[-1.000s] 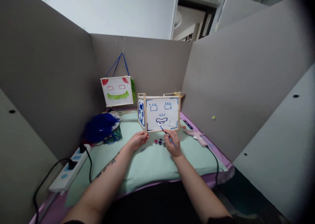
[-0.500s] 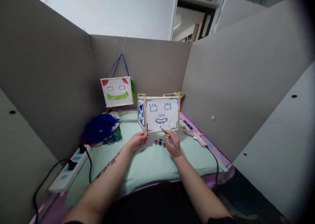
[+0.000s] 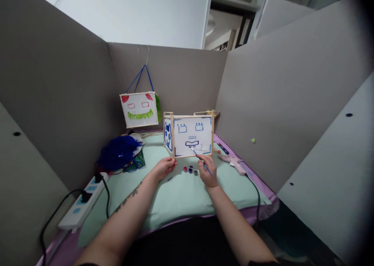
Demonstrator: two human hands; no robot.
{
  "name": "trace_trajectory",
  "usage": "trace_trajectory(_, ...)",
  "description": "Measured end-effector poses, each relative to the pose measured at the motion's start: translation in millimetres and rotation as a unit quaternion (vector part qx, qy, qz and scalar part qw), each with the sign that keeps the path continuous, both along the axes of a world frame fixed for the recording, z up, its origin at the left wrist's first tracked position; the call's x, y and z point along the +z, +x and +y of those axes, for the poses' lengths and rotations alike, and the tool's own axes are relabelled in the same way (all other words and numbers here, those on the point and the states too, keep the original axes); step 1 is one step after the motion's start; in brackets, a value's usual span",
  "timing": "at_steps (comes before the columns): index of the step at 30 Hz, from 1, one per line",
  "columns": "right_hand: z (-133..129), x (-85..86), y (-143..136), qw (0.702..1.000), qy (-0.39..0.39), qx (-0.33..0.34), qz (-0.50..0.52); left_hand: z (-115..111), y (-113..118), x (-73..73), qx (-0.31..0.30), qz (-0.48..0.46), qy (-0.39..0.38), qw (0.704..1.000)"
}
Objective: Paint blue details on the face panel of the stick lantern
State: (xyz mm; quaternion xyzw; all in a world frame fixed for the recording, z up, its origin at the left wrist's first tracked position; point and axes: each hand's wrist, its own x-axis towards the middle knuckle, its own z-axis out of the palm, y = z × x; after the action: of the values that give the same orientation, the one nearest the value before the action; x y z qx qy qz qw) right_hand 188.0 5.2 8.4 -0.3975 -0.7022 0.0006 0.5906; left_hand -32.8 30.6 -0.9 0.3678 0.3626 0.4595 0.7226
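Note:
A box-shaped paper lantern [image 3: 182, 147] with a wooden stick frame stands before me, a blue face drawn on its front panel and another drawing on its left side. My left hand [image 3: 165, 168] is closed, pinching the lantern's lower left corner. In my right hand [image 3: 209, 171] is a thin blue paintbrush [image 3: 207, 169], its tip at the panel just below the drawn mouth. Whether the tip touches the paper I cannot tell. Several small paint pots [image 3: 190, 170] sit on the table between my hands.
Another face lantern [image 3: 140, 120] hangs by blue cord at the back left. Blue yarn [image 3: 118, 153] and a white power strip [image 3: 82, 203] lie left. A pink glue gun [image 3: 235, 164] with a black cable lies right. Grey partitions [image 3: 280, 87] enclose the table.
My right hand and the paintbrush have moved slightly right and down, the tip going from the drawn mouth to just below it. My left hand stays at the lantern's corner.

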Motion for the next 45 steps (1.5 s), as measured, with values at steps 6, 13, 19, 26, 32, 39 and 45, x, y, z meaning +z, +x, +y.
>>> trace_trajectory(6,-5.3,-0.4,3.6,1.0,0.017,0.003,0.021,0.3,-0.8,-2.1,0.0,0.0,0.001,1.0)
trace_trajectory(13,-5.2,-6.6,6.2,0.998,0.0,-0.012,0.063,-0.5,-0.9,-0.3,-0.002,-0.006,0.004,1.0)
trace_trajectory(19,-5.5,-10.7,7.4,0.994,-0.005,-0.036,0.107,-1.4,0.0,0.1,0.006,-0.004,-0.002,1.0)
trace_trajectory(26,-3.7,-9.1,9.7,0.997,-0.005,-0.036,0.062,-2.1,0.1,4.1,0.01,-0.007,-0.016,1.0)
trace_trajectory(32,-6.8,-10.7,8.6,0.999,-0.013,-0.028,0.014,-3.6,-0.1,8.0,0.011,-0.011,-0.021,1.0)
trace_trajectory(39,-3.2,-8.5,-0.3,0.998,-0.035,0.006,-0.051,-1.6,-0.2,6.3,0.013,-0.011,-0.025,1.0)
trace_trajectory(45,-0.2,-10.7,-0.7,0.997,-0.049,0.002,-0.061,-0.2,-0.2,4.2,0.013,-0.015,-0.027,0.999)
